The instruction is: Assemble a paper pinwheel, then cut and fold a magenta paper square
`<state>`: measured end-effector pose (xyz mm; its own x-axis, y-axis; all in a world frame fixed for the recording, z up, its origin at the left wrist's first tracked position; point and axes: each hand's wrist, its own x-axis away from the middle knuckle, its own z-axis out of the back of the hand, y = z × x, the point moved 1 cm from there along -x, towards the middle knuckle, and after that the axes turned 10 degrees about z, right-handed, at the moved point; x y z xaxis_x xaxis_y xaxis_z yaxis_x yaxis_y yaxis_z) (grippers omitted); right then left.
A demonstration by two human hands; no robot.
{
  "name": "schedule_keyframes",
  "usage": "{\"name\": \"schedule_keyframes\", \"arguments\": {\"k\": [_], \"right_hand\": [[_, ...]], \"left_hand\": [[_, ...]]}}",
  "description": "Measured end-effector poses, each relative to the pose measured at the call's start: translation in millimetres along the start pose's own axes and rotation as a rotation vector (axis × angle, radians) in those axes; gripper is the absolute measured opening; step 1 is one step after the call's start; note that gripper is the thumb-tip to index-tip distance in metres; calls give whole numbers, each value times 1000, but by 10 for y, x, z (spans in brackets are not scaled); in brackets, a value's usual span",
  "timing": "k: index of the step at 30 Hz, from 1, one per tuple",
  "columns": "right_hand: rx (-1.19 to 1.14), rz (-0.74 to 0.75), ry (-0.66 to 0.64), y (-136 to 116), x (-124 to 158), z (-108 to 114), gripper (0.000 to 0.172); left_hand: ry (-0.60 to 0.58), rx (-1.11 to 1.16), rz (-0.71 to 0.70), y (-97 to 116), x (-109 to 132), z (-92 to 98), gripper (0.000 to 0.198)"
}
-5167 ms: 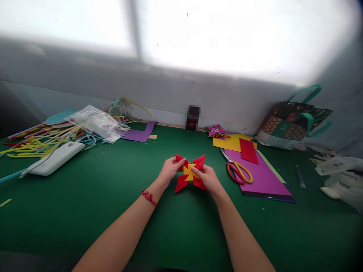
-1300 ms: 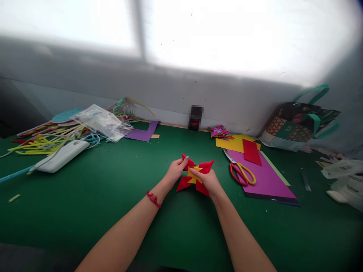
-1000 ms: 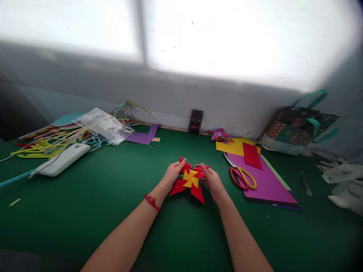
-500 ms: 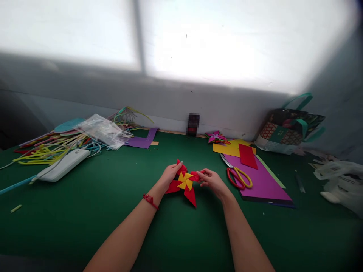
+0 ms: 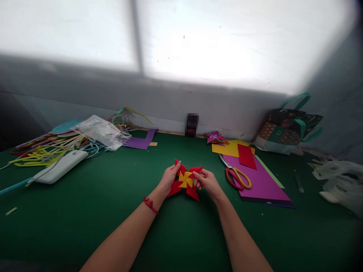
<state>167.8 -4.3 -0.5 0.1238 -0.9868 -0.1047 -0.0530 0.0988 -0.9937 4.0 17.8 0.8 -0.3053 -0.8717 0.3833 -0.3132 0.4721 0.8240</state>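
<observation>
A folded paper pinwheel [image 5: 186,180] with a yellow centre and red pointed arms is held between my two hands above the green table. My left hand [image 5: 169,178], a red cord bracelet [image 5: 150,205] at its wrist, grips the upper left red arm with thumb and fingers. On the other side my right hand [image 5: 207,182] pinches the upper right red arm near the yellow centre. Two lower red arms point down toward me, free of the fingers. The undersides of the folds are hidden.
Scissors [image 5: 238,178] lie on purple paper [image 5: 262,189] to the right, by red paper [image 5: 247,156] and yellow paper [image 5: 224,150]. Behind is a pink paper star [image 5: 214,137]. A bag [image 5: 279,132] stands far right. At left are pipe cleaners [image 5: 39,155] and a white power strip [image 5: 61,167].
My right hand has shifted its pinch inward toward the yellow centre, so the upper right tip now shows. The pinwheel has turned slightly, its lower arm swinging right.
</observation>
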Motion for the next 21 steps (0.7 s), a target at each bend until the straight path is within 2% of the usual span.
{"name": "schedule_keyframes", "arguments": {"k": [6,10,16,21], "right_hand": [[-7,28,66,23,-19,-37,33],[-14,7,134,-16,-14,-14,36],[17,-40,112,-78,1,151,39],[17,-34,81,-65,8,239,37]], "left_hand": [[-40,-30,-20,16,-54,34,46],[-107,-174,-30,56,-90,89,42],[-144,-256,8,119,-82,180,46],[-190,-286,50,168,-14,160,45]]}}
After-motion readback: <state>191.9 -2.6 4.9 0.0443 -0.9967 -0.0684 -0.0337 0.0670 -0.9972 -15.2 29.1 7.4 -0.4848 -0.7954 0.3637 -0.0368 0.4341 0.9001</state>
